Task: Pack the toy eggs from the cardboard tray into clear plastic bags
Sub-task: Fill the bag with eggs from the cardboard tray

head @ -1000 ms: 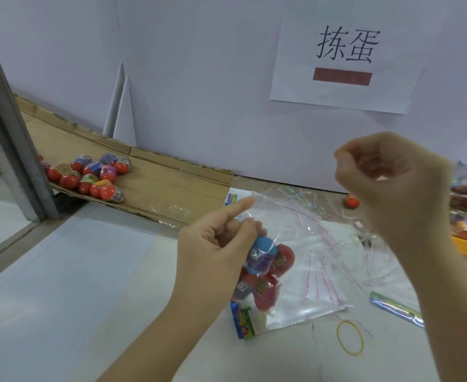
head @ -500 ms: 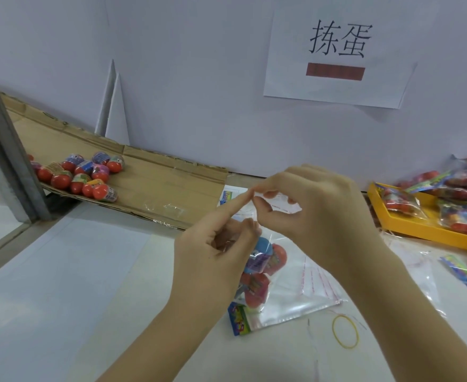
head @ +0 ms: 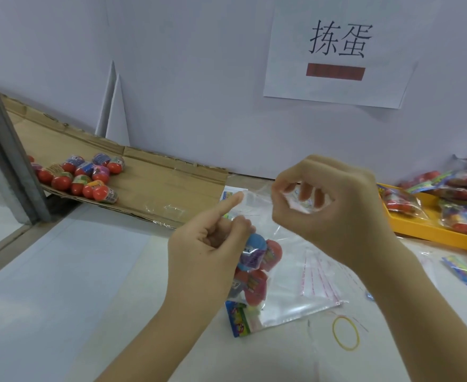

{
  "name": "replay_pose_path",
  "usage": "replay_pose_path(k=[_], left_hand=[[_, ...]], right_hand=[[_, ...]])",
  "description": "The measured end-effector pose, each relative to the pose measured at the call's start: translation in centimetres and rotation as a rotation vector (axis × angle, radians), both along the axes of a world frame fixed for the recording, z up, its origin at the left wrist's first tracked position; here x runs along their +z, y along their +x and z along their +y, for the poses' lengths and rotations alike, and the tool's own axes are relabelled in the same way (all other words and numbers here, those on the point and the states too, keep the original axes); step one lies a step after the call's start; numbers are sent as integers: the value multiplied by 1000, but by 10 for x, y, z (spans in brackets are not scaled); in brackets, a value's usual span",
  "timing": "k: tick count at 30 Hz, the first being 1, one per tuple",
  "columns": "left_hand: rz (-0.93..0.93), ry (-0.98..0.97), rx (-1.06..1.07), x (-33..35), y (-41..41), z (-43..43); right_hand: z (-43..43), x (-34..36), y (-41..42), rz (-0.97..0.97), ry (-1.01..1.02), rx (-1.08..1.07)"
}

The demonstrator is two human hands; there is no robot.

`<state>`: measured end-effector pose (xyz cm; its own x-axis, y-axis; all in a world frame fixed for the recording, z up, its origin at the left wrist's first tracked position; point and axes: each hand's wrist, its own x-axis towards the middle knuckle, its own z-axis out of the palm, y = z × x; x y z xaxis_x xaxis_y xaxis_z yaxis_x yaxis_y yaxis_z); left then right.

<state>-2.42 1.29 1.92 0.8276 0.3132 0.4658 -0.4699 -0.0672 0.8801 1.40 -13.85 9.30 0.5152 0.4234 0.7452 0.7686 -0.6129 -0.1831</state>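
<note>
A clear plastic bag [head: 257, 260] with a few toy eggs inside hangs just above the table in the middle. My left hand [head: 207, 255] grips the bag's neck, forefinger pointing up and right. My right hand [head: 328, 205] hovers just right of it, thumb and forefinger curled into a ring and pinching the clear flap of the bag's top. Several loose red and coloured toy eggs [head: 83, 177] lie on the cardboard tray [head: 155, 186] at the back left.
A stack of flat clear bags [head: 309, 288] lies under the held bag. A yellow rubber band [head: 345, 332] lies in front of the stack. A yellow tray [head: 419, 230] with packed bags sits at the right. A grey post [head: 3, 139] stands at the left.
My right hand swung in from the right to the bag's top, met my left forefinger, then drew slightly up and right. My left hand kept its grip on the bag.
</note>
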Motion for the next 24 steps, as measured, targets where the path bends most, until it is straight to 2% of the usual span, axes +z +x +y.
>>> replay_pose_path(k=[4,9,18,24], left_hand=[[-36,62,14,-1,-2,0],[-55,165,27,-1,-4,-1],[-55,187,9,0,-5,-3],[-50,179,17,1,-5,-2]], right_hand=[[9,-3,-2,56,-130,-57],[12,-5,-2,21,-93,-80],[13,-8,-1,-99,-107,-101],[17,-13,-1,-87,-36,-148]])
